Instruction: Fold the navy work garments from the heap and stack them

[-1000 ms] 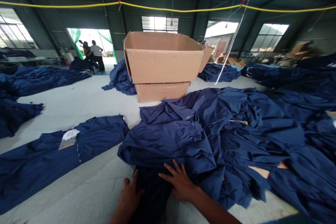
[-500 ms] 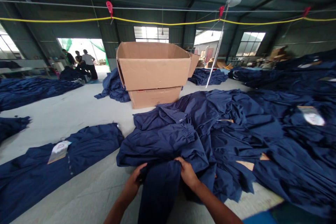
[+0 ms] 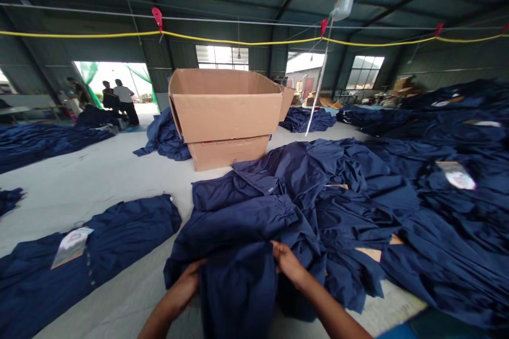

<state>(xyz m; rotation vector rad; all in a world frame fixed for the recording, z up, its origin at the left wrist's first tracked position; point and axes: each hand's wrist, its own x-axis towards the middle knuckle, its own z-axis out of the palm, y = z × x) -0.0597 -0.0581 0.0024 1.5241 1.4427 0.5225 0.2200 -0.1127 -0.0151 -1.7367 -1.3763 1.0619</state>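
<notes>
Head view: left hand [image 3: 186, 282] and right hand [image 3: 287, 264] are clamping opposite edges of navy cloth [image 3: 240, 291], which is draping by garment pile [image 3: 242, 218]; probably handling soft, light, edges suiting the grip.

Head-worn view, facing forward and down, near the blue garment [image 3: 239, 291], cardboard box [image 3: 226, 117] beyond

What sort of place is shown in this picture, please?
Probably a garment workshop or packing hall: dark navy-blue fabric garments lie in heaps, a large open brown cardboard box stands behind some of them, and a dark beamed roof spans overhead.
</notes>
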